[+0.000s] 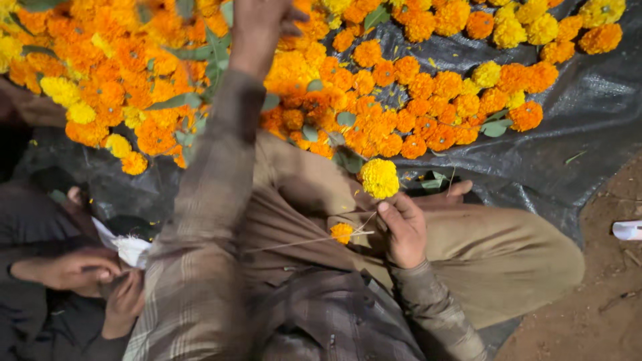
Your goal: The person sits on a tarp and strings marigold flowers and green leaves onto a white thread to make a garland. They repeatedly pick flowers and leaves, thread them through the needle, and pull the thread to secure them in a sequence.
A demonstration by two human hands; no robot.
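Right hand: your right hand [402, 227], at centre frame over your lap, is closed in a pinch on a thin pale needle and thread [304, 241] running off to the left.
Flower on the thread: one small orange marigold head [342, 232] is already on the needle, just left of your fingers.
Yellow bloom: a round yellow marigold head [379, 178] sits right above that hand, touching or nearly touching your fingertips; whether it is gripped or resting on your knee, I cannot tell.
Left hand: your left hand [257, 27] is up at the top centre, stretched out over the heap; it is blurred, so whether it is open or closed on a flower I cannot tell.
Supply: a big heap of loose orange and yellow marigold heads with green leaves [374, 100] fills the upper half, lying on a dark grey plastic sheet [575, 127].
Progress: by my reading you are at the very start, with one flower strung, bare thread beyond it and nearly the whole heap left.
Neighbour: at lower left, another person's hands [73, 271] are busy with something white [130, 251], well apart from yours.
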